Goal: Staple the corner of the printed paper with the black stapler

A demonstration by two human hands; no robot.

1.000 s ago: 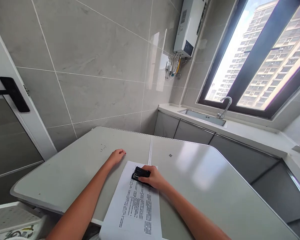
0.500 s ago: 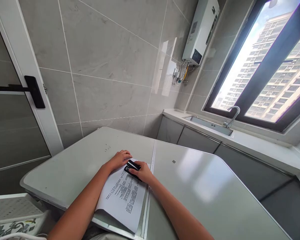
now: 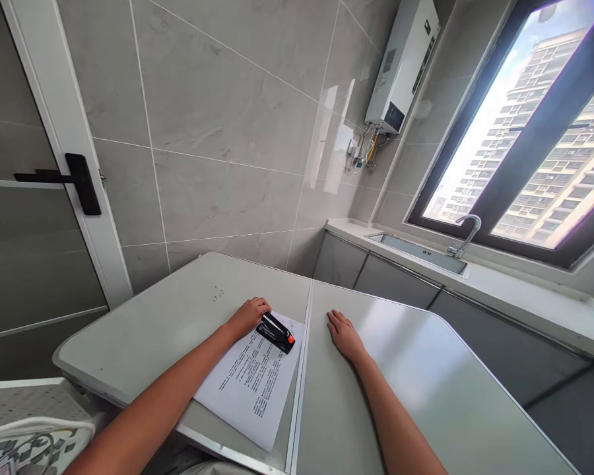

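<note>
The stapler point(image 3: 276, 332) lies on the paper point(image 3: 255, 381), the left hand point(image 3: 250, 316) curled at its far left end; whether it grips, I cannot tell. The right hand point(image 3: 346, 335) rests loosely spread on the counter point(image 3: 475, 409), nothing visibly held. Best steady the stapler.

The worktop point(image 3: 143, 343) is pale grey-green with a glossy surface and a light edge trim point(image 3: 232, 454); its near left corner is rounded; a seam point(image 3: 301, 382) between two light strips runs from the far edge to the near one, dividing it in two; broad reflections point(image 3: 400, 336) whiten the right part; on the left part lies printed paper point(image 3: 247, 386), set at a slant, its far right corner near the seam; farther left, tiny dark slivers point(image 3: 218, 293) lie scattered, well apart from the paper.
</note>
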